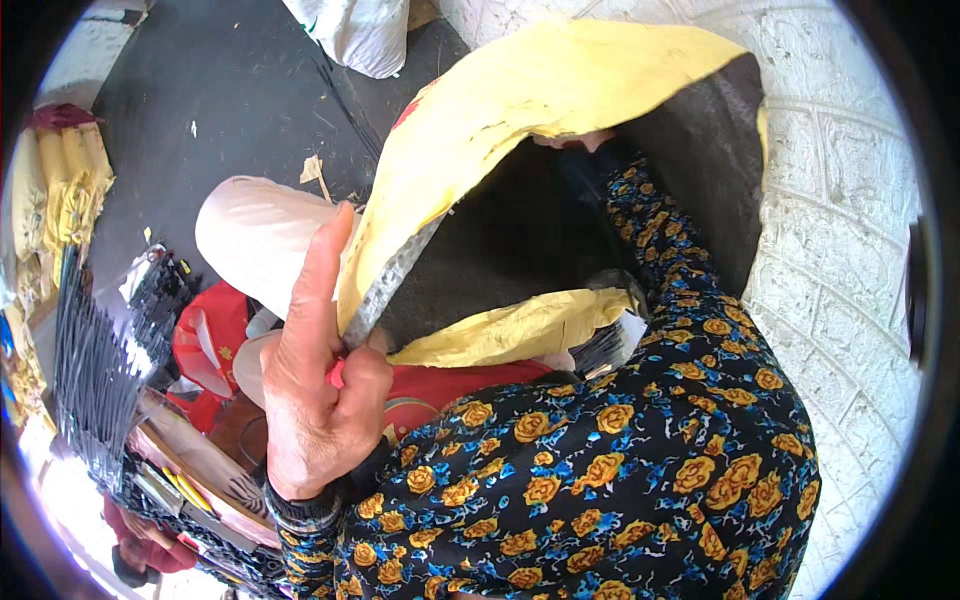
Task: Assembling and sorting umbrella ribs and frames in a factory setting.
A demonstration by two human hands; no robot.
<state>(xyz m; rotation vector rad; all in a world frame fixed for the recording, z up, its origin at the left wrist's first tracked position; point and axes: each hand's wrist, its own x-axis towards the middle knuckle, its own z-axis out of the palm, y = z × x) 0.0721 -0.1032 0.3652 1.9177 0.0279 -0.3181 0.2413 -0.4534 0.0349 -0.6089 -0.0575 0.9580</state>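
A large yellow bag [560, 70] with a black lining gapes wide in front of me, its mouth turned towards me. My left hand [320, 400] pinches its near left rim between thumb and curled fingers, the index finger stretched out along the outside. A small pinkish-red bit shows at those fingers; I cannot make out what it is. Through the bag's mouth goes my right arm, in a black flowered sleeve. Only a sliver of my right hand [575, 140] shows, just under the far rim; its fingers are hidden behind the yellow edge.
Bundles of thin black strips [90, 360] lie at the left, near yellow packages [70, 190] and a red bag [212, 335]. A white sack [360, 35] stands on the dark floor [230, 80]. A white brick-patterned wall [830, 220] rises close on the right. Another person [145, 535] appears at lower left.
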